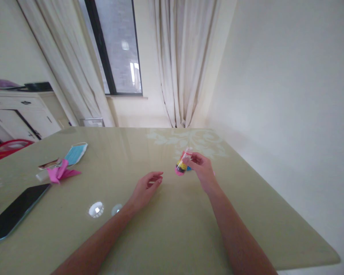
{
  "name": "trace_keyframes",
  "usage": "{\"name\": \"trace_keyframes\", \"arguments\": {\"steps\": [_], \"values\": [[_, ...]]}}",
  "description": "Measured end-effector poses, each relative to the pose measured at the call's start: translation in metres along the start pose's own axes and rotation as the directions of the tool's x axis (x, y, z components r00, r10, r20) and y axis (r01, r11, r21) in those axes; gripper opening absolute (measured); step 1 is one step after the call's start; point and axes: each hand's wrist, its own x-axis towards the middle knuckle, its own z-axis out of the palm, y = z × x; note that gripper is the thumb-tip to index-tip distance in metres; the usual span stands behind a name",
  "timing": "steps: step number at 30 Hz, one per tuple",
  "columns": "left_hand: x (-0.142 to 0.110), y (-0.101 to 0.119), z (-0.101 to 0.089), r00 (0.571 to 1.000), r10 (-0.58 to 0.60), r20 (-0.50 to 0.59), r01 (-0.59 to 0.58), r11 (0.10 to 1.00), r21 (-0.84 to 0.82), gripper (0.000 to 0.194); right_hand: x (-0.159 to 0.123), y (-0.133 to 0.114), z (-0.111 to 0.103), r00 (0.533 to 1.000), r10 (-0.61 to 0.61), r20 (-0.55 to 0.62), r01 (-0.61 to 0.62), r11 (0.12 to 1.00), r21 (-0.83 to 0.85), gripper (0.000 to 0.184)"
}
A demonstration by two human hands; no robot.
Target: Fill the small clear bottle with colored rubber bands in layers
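My right hand (202, 168) pinches a small clear bag of colourful pieces (182, 164), pink, yellow, blue and dark, holding it by its top just above the green table (174, 229). My left hand (146, 187) rests on the table a little to the left of the bag. Its fingers are loosely curled and apart, with nothing in them.
At the left of the table lie a dark tablet (14, 212), a pink folded paper (60, 172), a blue face mask (76, 152) and a small card (48, 164). A wall runs close along the right edge. Curtains and a window stand behind.
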Motion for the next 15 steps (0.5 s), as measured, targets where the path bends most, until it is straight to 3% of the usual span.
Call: {"name": "trace_keyframes", "arguments": {"steps": [2,4,6,9,12,15], "values": [[0.006,-0.003,0.005,0.998,0.023,0.051,-0.027,0.995,0.099,0.038,0.009,0.002,-0.013,0.983,0.017,-0.183,-0.006,0.998,0.064,0.037],[0.018,-0.001,0.013,0.992,0.073,0.102,-0.094,0.97,0.223,0.035,0.014,0.003,-0.022,0.938,0.022,-0.347,0.004,0.997,0.077,0.039],[0.034,0.004,0.026,0.982,0.115,0.148,-0.162,0.921,0.354,0.038,0.016,0.004,-0.026,0.901,0.035,-0.433,0.013,0.994,0.107,0.045],[0.064,0.014,0.053,0.974,0.132,0.182,-0.211,0.817,0.537,0.046,0.014,0.005,-0.023,0.896,0.056,-0.44,0.011,0.989,0.147,0.049],[0.089,0.021,0.086,0.973,0.143,0.182,-0.223,0.791,0.57,0.055,0.013,0.008,-0.018,0.902,0.052,-0.429,0.006,0.991,0.133,0.048],[0.104,0.025,0.112,0.972,0.146,0.185,-0.229,0.768,0.598,0.045,0.012,0.012,-0.015,0.903,0.046,-0.427,-0.002,0.995,0.102,0.047]]}}
